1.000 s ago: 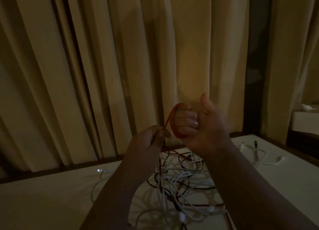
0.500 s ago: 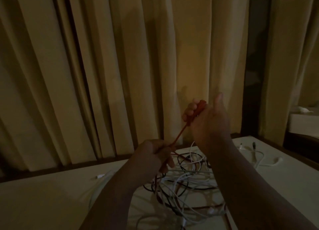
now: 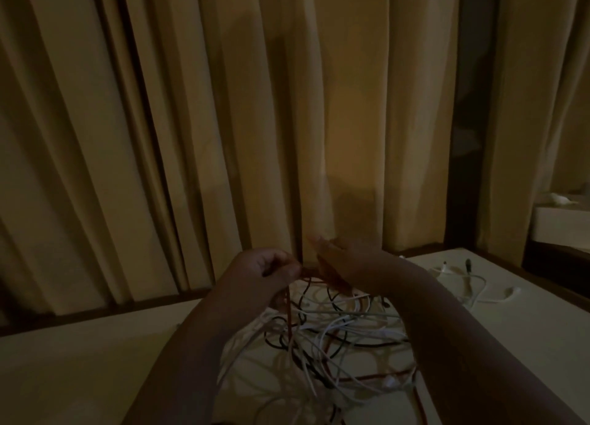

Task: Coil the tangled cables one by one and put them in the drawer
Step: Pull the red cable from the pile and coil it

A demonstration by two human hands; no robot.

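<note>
Both hands pinch the red cable: our left hand and right hand wind it above the cable tangle on the table; next, we likely free more slack.

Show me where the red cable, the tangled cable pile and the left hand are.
red cable [image 3: 288,309], head view, on the strand hanging below the left hand.
tangled cable pile [image 3: 344,332], head view, on the middle white strands.
left hand [image 3: 271,269], head view, on the knuckles.
</note>
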